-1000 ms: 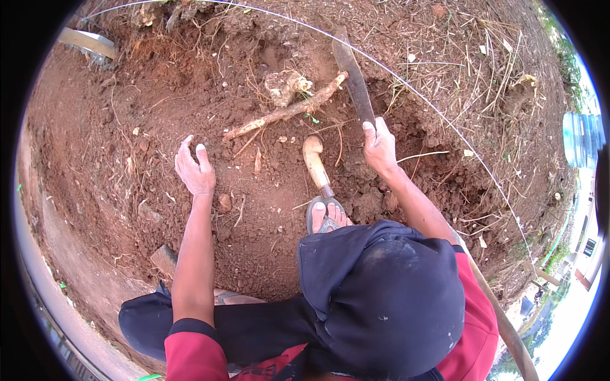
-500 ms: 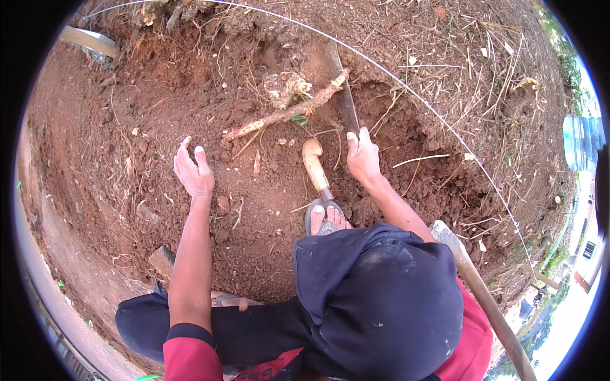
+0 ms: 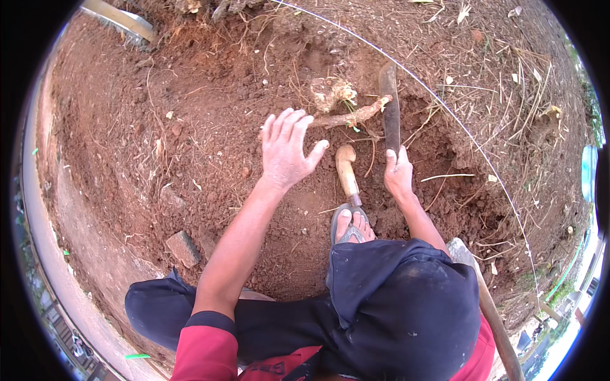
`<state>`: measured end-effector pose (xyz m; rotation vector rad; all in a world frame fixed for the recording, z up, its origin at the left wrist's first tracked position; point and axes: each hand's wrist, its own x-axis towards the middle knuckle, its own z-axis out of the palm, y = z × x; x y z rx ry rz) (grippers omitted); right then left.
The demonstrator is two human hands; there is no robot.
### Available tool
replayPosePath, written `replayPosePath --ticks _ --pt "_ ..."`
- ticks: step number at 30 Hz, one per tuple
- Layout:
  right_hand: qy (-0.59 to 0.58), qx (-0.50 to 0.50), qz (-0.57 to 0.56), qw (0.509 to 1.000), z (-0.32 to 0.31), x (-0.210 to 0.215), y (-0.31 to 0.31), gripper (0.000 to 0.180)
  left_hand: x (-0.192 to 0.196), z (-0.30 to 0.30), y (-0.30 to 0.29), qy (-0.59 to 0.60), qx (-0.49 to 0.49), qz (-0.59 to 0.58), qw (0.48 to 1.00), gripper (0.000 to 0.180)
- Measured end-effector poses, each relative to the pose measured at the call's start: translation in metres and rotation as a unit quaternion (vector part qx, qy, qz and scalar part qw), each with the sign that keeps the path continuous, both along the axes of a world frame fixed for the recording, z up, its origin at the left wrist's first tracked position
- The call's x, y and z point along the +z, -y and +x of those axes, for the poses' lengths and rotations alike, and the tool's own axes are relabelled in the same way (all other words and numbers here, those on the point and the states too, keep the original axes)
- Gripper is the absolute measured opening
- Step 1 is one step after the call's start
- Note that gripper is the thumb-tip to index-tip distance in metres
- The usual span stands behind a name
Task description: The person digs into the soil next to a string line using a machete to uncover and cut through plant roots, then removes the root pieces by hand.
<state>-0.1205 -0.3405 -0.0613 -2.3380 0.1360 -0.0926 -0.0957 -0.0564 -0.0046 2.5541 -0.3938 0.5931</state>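
Observation:
My right hand (image 3: 399,174) is closed on a machete (image 3: 391,117), its long dark blade pointing away from me and slightly left. The blade's edge meets the right end of a peeling branch-like stick (image 3: 359,116), which lies on the reddish soil. My left hand (image 3: 287,152) is open with fingers stretched, over the stick's left part and hiding it; whether it touches the stick I cannot tell. Just beyond the stick sits a pale, frayed root clump (image 3: 330,95). Between my hands, a curved wooden handle (image 3: 346,170) with a metal collar ends at my sandalled foot (image 3: 351,225).
A white string (image 3: 445,106) stretches across the ground from the top to the right. Beside my right leg leans a long wooden shaft (image 3: 499,327) with a grey head (image 3: 459,251). A stone block (image 3: 183,248) lies left of my left forearm. Dry straw covers the far right ground.
My left hand has moved forward and right, from bare soil to the stick. My right hand keeps its hold on the machete, whose blade now points more nearly straight ahead. The view has shifted.

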Motion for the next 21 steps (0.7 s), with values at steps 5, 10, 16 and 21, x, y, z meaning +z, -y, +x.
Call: replayPosePath --ticks 5,10,16,21 --pt "-0.006 -0.077 0.176 0.981 -0.027 0.019 0.03 0.033 -0.012 0.002 0.068 -0.036 0.085 -0.111 0.99 0.071" --pt "-0.017 -0.203 0.326 0.923 -0.044 0.016 0.027 0.028 -0.019 0.001 0.052 -0.111 -0.003 0.057 0.992 0.044" --pt "-0.026 -0.193 0.33 0.924 -0.06 0.025 0.004 0.026 -0.015 -0.027 0.017 -0.13 -0.196 0.101 0.967 0.019" --pt "-0.075 -0.188 0.346 0.916 -0.088 0.019 0.011 0.024 0.043 -0.001 -0.055 -0.264 -0.111 -0.283 0.915 0.03"
